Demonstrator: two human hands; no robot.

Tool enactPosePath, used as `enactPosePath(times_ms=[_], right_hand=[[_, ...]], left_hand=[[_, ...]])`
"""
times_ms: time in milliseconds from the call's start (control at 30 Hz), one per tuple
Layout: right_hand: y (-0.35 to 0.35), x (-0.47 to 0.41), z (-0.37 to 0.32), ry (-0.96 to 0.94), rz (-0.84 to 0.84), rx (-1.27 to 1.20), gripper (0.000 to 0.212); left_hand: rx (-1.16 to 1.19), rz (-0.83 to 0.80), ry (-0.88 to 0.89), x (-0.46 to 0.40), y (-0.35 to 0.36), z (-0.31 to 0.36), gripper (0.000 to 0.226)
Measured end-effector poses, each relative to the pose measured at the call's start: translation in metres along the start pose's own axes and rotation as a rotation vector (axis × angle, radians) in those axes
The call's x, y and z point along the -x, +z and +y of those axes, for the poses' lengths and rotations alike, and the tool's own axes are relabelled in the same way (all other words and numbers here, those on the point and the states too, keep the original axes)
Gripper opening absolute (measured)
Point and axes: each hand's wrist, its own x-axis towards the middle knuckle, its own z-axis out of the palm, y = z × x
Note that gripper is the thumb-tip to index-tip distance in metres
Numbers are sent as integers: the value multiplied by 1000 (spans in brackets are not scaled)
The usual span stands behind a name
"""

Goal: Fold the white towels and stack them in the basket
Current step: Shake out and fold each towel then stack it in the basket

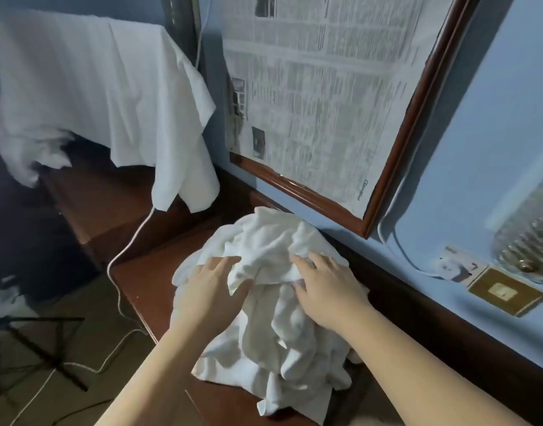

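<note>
A crumpled pile of white towels point(273, 330) lies on a brown wooden table point(141, 290) against the blue wall. My left hand point(212, 290) lies on the pile's upper left with its thumb tucked under a fold of cloth. My right hand point(322, 287) rests on the pile's upper right, fingers spread, with cloth bunched under the fingertips. No basket is in view.
A large white cloth point(95, 87) drapes over furniture at the upper left. A framed newspaper point(319, 96) leans on the wall behind the pile. A white cable point(132, 241) runs down past the table's left edge. A wall socket point(457, 265) and a black stand point(39, 342) sit at the sides.
</note>
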Motion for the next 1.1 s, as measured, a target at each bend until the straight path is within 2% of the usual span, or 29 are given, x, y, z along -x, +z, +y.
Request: enactPosePath(times_ms=[100,267,400,633,800,900,1100], right_hand=[[10,-35,1,-3,62,53,51],[17,-74,-6,-59,24,139,41],[27,-88,-12,-71,36,141,43],[25,-92,-12,-49,185,3,22],[-33,-81,-9,-42,331,-362,16],[-85,-71,1,-41,461,-440,12],[-190,-10,27,11,596,-471,14]], left_hand=[[21,-39,-53,-21,10,-4,50],[-49,-84,-116,-34,22,-3,32],[-14,38,-43,-34,30,-11,21],[113,255,67,-46,18,-10,21],[293,260,12,-58,-23,30,19],[343,279,132,-65,-45,58,18],[357,295,429,-62,-77,123,19]])
